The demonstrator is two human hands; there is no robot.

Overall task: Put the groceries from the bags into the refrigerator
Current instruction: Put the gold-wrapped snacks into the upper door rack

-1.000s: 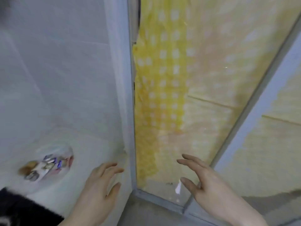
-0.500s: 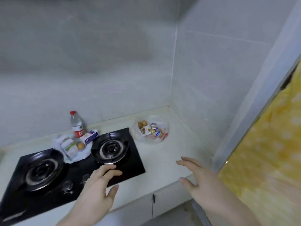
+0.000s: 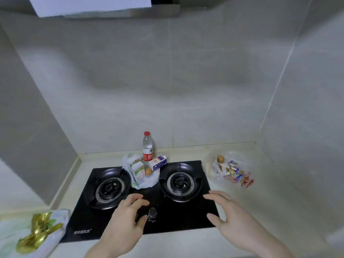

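A white plastic bag (image 3: 143, 183) lies open between the two burners, holding two green-and-white cartons (image 3: 138, 171), a blue-and-white carton (image 3: 157, 163) and a brown egg (image 3: 148, 171). A water bottle with a red cap (image 3: 147, 147) stands just behind it. A clear bag (image 3: 231, 170) on the counter to the right holds an egg and several small wrapped packets. My left hand (image 3: 128, 218) and my right hand (image 3: 226, 215) hover empty over the stove's front edge, fingers apart. The refrigerator is out of view.
A black two-burner gas stove (image 3: 208, 216) fills the middle of the beige counter, with a knob (image 3: 152, 214) between my hands. A gold-coloured wrapper on a white bag (image 3: 40, 229) lies at the front left. Tiled walls close in the back and both sides; a range hood (image 3: 130, 8) hangs overhead.
The view has swung left from the yellow-covered door to the stove and counter. Both hands stay empty with fingers apart, now over the stove front.
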